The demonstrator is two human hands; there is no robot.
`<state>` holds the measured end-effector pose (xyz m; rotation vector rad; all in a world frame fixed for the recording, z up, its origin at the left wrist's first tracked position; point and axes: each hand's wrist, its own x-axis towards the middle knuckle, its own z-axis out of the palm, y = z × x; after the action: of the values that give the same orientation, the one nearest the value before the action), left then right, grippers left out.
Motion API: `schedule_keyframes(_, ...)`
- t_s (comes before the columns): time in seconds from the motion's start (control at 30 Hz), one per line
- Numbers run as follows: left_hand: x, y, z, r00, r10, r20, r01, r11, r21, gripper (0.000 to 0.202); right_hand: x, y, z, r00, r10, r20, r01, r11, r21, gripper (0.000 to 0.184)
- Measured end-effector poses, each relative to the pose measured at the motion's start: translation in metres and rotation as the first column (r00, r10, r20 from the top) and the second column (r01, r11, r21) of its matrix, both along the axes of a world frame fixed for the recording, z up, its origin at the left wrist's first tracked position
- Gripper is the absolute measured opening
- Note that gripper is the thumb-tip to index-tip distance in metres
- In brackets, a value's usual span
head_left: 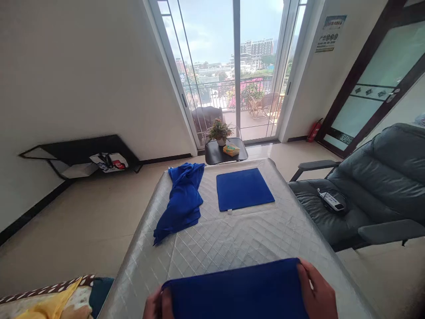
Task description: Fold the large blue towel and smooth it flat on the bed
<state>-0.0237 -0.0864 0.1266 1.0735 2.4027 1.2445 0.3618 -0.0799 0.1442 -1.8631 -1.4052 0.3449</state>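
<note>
A dark blue cloth (235,288) stretches between my two hands at the near end of the quilted silver-grey cover (232,243). My left hand (156,305) pinches its upper left corner, and my right hand (317,290) grips the upper right corner. The cloth's lower part runs out of the frame. Farther off, a second blue cloth (245,189) lies flat as a neat rectangle with a small white tag at its near edge. To its left a crumpled heap of blue cloth (184,199) rests along the cover's edge.
Past the far end stands a small black table (212,154) with a potted plant (219,132) and a yellow packet (231,149). A dark recliner (361,177) holding a power strip (331,200) is on the right. Patterned and yellow fabric (49,305) shows at lower left.
</note>
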Motion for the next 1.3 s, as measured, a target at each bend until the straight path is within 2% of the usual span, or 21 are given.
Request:
schedule_keyframes(0.1,0.019,0.027,-0.053,0.984,-0.15,-0.093,0.133,0.977,-0.167,0.034,-0.015,0.047,-0.048,0.985,0.159,-0.068,-0.161,0.986,-0.033,0.053)
schedule_keyframes(0.2,0.025,0.061,-0.097,0.91,-0.262,-0.32,0.169,0.942,-0.291,0.037,-0.024,0.085,-0.098,0.976,0.215,0.045,-0.21,0.973,-0.094,0.059)
schedule_keyframes(0.27,0.024,0.079,-0.111,0.82,-0.308,-0.483,0.175,0.937,-0.301,0.038,-0.025,0.102,-0.12,0.96,0.206,0.189,-0.183,0.974,-0.132,0.061)
schedule_keyframes(0.33,0.021,0.092,-0.115,0.733,-0.331,-0.595,0.169,0.935,-0.313,0.038,-0.024,0.112,-0.129,0.922,0.191,0.336,-0.139,0.975,-0.171,0.058)
schedule_keyframes(0.43,0.021,0.101,-0.111,0.673,-0.337,-0.659,0.123,0.929,-0.35,0.037,-0.026,0.12,-0.126,0.854,0.176,0.489,-0.076,0.973,-0.218,0.048)
schedule_keyframes(0.53,0.022,0.104,-0.105,0.676,-0.314,-0.667,0.124,0.94,-0.317,0.034,-0.032,0.125,-0.117,0.814,0.157,0.559,-0.019,0.969,-0.245,0.04)
schedule_keyframes(0.6,0.024,0.104,-0.103,0.681,-0.31,-0.663,0.19,0.95,-0.249,0.032,-0.036,0.128,-0.112,0.815,0.138,0.563,0.009,0.968,-0.251,0.035)
schedule_keyframes(0.63,0.025,0.103,-0.102,0.669,-0.344,-0.658,0.261,0.939,-0.225,0.032,-0.037,0.129,-0.11,0.826,0.128,0.549,0.019,0.967,-0.253,0.033)
schedule_keyframes(0.67,0.027,0.104,-0.102,0.642,-0.407,-0.65,0.353,0.909,-0.221,0.032,-0.038,0.131,-0.109,0.841,0.12,0.528,0.023,0.966,-0.256,0.032)
schedule_keyframes(0.77,0.029,0.106,-0.105,0.51,-0.623,-0.593,0.575,0.76,-0.304,0.037,-0.039,0.136,-0.109,0.873,0.103,0.477,0.029,0.965,-0.262,0.033)
schedule_keyframes(0.8,0.028,0.108,-0.107,0.479,-0.669,-0.569,0.604,0.721,-0.339,0.041,-0.039,0.137,-0.111,0.872,0.104,0.479,0.026,0.966,-0.257,0.034)
schedule_keyframes(0.87,0.027,0.111,-0.112,0.46,-0.711,-0.531,0.608,0.688,-0.395,0.048,-0.039,0.138,-0.114,0.854,0.109,0.509,0.018,0.971,-0.237,0.035)
schedule_keyframes(0.93,0.026,0.113,-0.117,0.471,-0.716,-0.516,0.585,0.691,-0.425,0.054,-0.039,0.139,-0.118,0.827,0.113,0.551,0.01,0.976,-0.216,0.035)
schedule_keyframes(1.03,0.025,0.112,-0.123,0.507,-0.684,-0.525,0.542,0.726,-0.422,0.057,-0.037,0.139,-0.122,0.794,0.104,0.599,0.018,0.981,-0.193,0.036)
schedule_keyframes(1.17,0.026,0.112,-0.125,0.557,-0.647,-0.52,0.515,0.761,-0.395,0.057,-0.039,0.139,-0.112,0.761,0.048,0.647,0.072,0.985,-0.157,0.034)
schedule_keyframes(1.23,0.025,0.112,-0.125,0.589,-0.626,-0.511,0.501,0.779,-0.378,0.056,-0.054,0.137,-0.1,0.772,0.003,0.635,0.074,0.993,-0.095,0.034)
schedule_keyframes(1.3,0.021,0.11,-0.125,0.611,-0.611,-0.503,0.494,0.791,-0.36,0.056,-0.085,0.13,-0.088,0.813,0.046,0.58,-0.04,0.999,-0.023,0.035)
